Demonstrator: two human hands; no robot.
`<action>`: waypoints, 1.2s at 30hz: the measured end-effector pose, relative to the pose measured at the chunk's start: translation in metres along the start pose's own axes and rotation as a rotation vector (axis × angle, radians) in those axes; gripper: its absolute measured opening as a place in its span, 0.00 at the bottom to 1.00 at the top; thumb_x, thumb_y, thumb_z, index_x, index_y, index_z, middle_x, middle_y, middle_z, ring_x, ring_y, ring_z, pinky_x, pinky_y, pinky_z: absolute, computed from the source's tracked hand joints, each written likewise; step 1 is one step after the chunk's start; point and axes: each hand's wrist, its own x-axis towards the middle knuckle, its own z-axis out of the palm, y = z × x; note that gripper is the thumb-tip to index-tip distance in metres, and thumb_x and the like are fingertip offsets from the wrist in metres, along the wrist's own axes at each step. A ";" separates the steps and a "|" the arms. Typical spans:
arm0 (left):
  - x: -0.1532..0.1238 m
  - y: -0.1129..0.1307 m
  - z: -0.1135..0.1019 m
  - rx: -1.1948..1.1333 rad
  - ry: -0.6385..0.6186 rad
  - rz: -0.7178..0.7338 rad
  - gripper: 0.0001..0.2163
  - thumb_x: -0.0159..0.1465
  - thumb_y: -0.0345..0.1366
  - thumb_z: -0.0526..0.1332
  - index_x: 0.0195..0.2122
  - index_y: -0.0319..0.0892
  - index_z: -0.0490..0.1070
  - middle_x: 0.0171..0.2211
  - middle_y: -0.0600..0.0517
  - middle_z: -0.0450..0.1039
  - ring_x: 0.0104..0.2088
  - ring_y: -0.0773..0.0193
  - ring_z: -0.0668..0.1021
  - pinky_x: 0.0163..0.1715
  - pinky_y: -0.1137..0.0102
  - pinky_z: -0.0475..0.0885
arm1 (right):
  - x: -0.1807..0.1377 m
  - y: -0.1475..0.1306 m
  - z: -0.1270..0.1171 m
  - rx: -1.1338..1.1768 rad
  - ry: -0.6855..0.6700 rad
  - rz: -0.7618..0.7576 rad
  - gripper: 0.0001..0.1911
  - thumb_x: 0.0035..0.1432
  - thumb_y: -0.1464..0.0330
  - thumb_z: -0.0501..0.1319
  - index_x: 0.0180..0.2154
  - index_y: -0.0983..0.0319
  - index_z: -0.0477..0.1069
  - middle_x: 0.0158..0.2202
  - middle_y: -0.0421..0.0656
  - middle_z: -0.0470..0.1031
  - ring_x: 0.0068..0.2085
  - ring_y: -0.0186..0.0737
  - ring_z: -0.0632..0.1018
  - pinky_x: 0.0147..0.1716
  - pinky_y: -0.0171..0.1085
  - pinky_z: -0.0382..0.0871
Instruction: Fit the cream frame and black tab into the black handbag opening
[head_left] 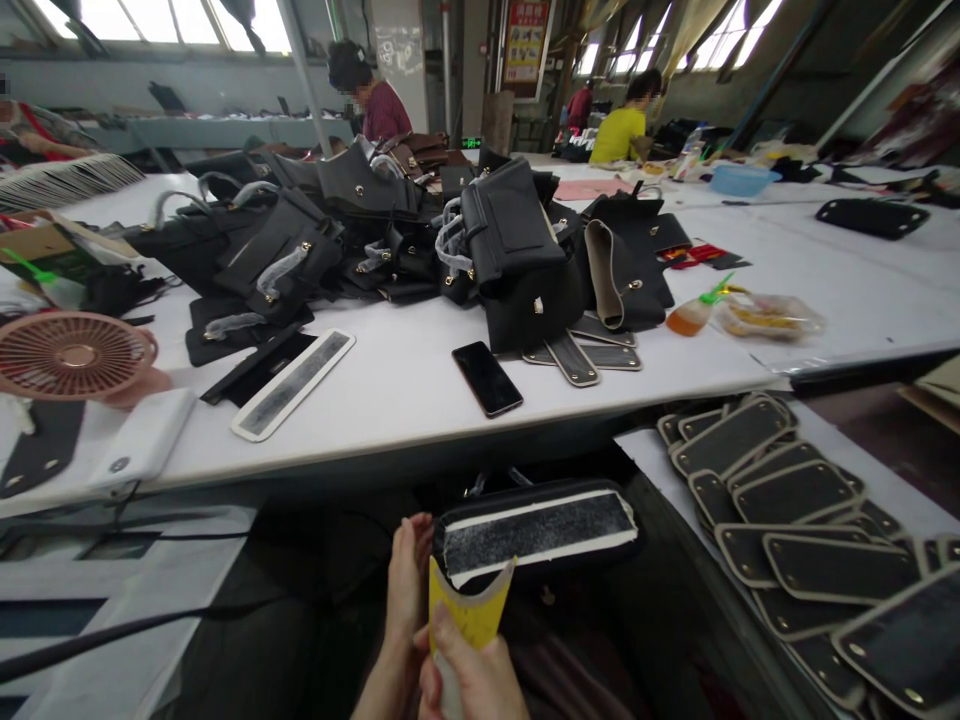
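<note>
Yellow backing paper [469,607] curls up between your two hands at the bottom of the view: your right hand [472,680] is pinched shut on its lower end, while your left hand [409,585] lies with fingers straight and together against the left end of the black bag base panel [536,528], whose white-edged grey adhesive strip faces up. That panel sits low in front of you, just below the white table [405,385], where a phone [487,378], a heap of black handbags [420,235] and a pink fan [71,355] rest; stacked base panels [795,520] lie to your right.
</note>
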 end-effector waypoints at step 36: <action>0.026 0.059 0.056 0.240 -0.016 0.334 0.23 0.67 0.52 0.52 0.30 0.44 0.82 0.35 0.46 0.82 0.48 0.51 0.79 0.66 0.55 0.46 | 0.012 -0.032 -0.036 -0.135 -0.264 0.166 0.36 0.32 0.38 0.67 0.24 0.65 0.69 0.10 0.34 0.61 0.10 0.30 0.63 0.12 0.32 0.61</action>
